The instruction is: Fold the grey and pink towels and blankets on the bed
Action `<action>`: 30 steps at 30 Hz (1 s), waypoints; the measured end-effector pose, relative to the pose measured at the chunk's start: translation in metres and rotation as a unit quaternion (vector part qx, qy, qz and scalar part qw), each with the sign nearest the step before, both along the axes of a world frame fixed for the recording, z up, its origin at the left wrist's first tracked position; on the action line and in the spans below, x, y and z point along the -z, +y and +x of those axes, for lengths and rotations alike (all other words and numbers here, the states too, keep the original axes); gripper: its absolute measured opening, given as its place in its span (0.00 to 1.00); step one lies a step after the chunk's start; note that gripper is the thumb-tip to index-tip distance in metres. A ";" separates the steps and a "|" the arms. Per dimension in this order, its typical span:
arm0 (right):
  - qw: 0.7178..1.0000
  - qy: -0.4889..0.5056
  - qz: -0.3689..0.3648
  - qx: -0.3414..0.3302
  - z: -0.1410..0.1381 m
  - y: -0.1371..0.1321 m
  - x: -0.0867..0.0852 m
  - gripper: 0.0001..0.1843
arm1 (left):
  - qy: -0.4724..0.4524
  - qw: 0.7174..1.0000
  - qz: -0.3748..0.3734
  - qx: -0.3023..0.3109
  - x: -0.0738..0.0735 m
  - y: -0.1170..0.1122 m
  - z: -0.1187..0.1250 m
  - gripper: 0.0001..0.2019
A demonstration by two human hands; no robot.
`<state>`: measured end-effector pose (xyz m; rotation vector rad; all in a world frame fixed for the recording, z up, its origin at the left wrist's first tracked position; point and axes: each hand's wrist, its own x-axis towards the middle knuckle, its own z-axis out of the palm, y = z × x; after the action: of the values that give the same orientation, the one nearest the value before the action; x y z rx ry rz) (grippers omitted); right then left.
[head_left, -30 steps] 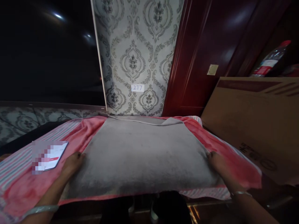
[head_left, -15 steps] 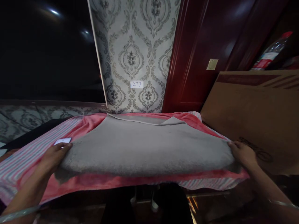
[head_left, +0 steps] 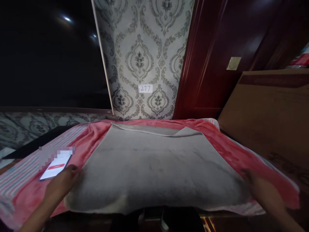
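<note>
A grey towel (head_left: 154, 170) lies flat on a pink blanket (head_left: 229, 151), its near edge hanging over the front of the surface. The far edge shows a folded layer. My left hand (head_left: 63, 183) is at the towel's left edge, fingers curled against it. My right hand (head_left: 262, 190) is at the towel's right near corner; it is blurred and its fingers do not show clearly. A phone (head_left: 56, 167) with a lit screen lies on the blanket just beyond my left hand.
A striped cover (head_left: 21, 175) lies under the blanket. A large cardboard box (head_left: 272, 116) leans at the right. Patterned wallpaper with a "277" label (head_left: 145, 88) and a dark red door (head_left: 217, 58) stand behind; a dark screen (head_left: 48, 54) fills the left.
The towel's near edge was lifted and pulled wide half a second ago; now it is lowered flat again. Both hands have dropped and moved nearer to me.
</note>
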<state>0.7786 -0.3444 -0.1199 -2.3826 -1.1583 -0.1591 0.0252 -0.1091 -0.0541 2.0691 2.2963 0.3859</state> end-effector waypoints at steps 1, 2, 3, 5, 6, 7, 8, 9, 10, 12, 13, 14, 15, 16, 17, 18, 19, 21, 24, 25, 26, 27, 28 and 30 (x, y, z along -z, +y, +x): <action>0.999 -0.003 0.014 -0.032 -0.009 0.020 -0.009 0.22 | 0.011 1.000 0.010 0.014 -0.007 0.010 0.013 0.21; 0.997 -0.009 0.020 -0.080 -0.020 0.043 -0.017 0.24 | 0.014 0.999 0.010 0.038 -0.012 0.021 0.028 0.23; 0.993 -0.015 0.015 -0.120 -0.030 0.067 -0.024 0.25 | 0.014 0.997 0.005 0.070 -0.016 0.034 0.044 0.24; 0.984 -0.031 -0.008 -0.173 -0.051 0.115 -0.036 0.29 | 0.023 0.990 0.003 0.138 -0.020 0.063 0.073 0.24; 0.981 -0.040 -0.020 -0.187 -0.059 0.138 -0.041 0.31 | 0.031 0.985 0.004 0.170 -0.019 0.079 0.086 0.24; 0.978 -0.047 -0.034 -0.201 -0.065 0.160 -0.046 0.33 | 0.040 0.979 0.009 0.199 -0.017 0.096 0.096 0.24; 0.974 -0.053 -0.046 -0.214 -0.069 0.181 -0.050 0.36 | 0.046 0.974 0.017 0.221 -0.014 0.114 0.105 0.24; 0.970 -0.058 -0.056 -0.230 -0.071 0.201 -0.054 0.39 | 0.049 0.970 0.024 0.237 -0.011 0.131 0.113 0.25; 0.964 -0.063 -0.065 -0.251 -0.071 0.219 -0.058 0.41 | 0.053 0.968 0.030 0.244 -0.007 0.147 0.119 0.25; 0.947 -0.073 -0.078 -0.303 -0.070 0.252 -0.063 0.41 | 0.063 0.967 0.031 0.244 0.000 0.178 0.128 0.27; 0.936 -0.074 -0.087 -0.333 -0.068 0.266 -0.065 0.39 | 0.069 0.967 0.028 0.242 0.003 0.191 0.132 0.27; 0.924 -0.072 -0.101 -0.362 -0.067 0.279 -0.066 0.37 | 0.075 0.967 0.024 0.241 0.006 0.204 0.135 0.28; 0.913 -0.071 -0.119 -0.385 -0.064 0.290 -0.067 0.35 | 0.079 0.967 0.020 0.241 0.008 0.216 0.137 0.28; 0.904 -0.072 -0.139 -0.399 -0.061 0.300 -0.068 0.34 | 0.080 0.967 0.020 0.243 0.009 0.227 0.139 0.29; 0.897 -0.079 -0.160 -0.405 -0.058 0.308 -0.070 0.33 | 0.080 0.965 0.025 0.249 0.011 0.237 0.140 0.29; 0.894 -0.092 -0.182 -0.399 -0.054 0.316 -0.073 0.31 | 0.079 0.963 0.033 0.254 0.011 0.247 0.141 0.28; 0.895 -0.112 -0.203 -0.382 -0.049 0.323 -0.077 0.27 | 0.079 0.962 0.043 0.259 0.011 0.256 0.142 0.28; 0.905 -0.164 -0.221 -0.325 -0.039 0.335 -0.088 0.22 | 0.078 0.960 0.061 0.262 0.009 0.274 0.145 0.27; 0.932 -0.222 -0.192 -0.214 -0.024 0.355 -0.109 0.20 | 0.086 0.964 0.077 0.240 0.002 0.295 0.153 0.29; 0.940 -0.229 -0.178 -0.178 -0.020 0.361 -0.115 0.21 | 0.093 0.967 0.079 0.224 -0.001 0.300 0.158 0.30; 0.948 -0.231 -0.165 -0.144 -0.017 0.369 -0.118 0.21 | 0.102 0.971 0.080 0.203 -0.003 0.304 0.163 0.30; 0.954 -0.229 -0.155 -0.112 -0.015 0.376 -0.119 0.21 | 0.111 0.974 0.079 0.180 -0.004 0.307 0.168 0.31; 0.959 -0.227 -0.146 -0.088 -0.014 0.383 -0.118 0.21 | 0.118 0.977 0.077 0.157 -0.004 0.309 0.173 0.30; 0.963 -0.224 -0.130 -0.068 -0.012 0.397 -0.109 0.20 | 0.124 0.982 0.085 0.117 0.000 0.311 0.182 0.29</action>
<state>0.7661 0.0521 -0.0111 -2.5587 -1.6325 -0.5545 0.2076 0.2015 -0.0538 2.5713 2.1693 0.3416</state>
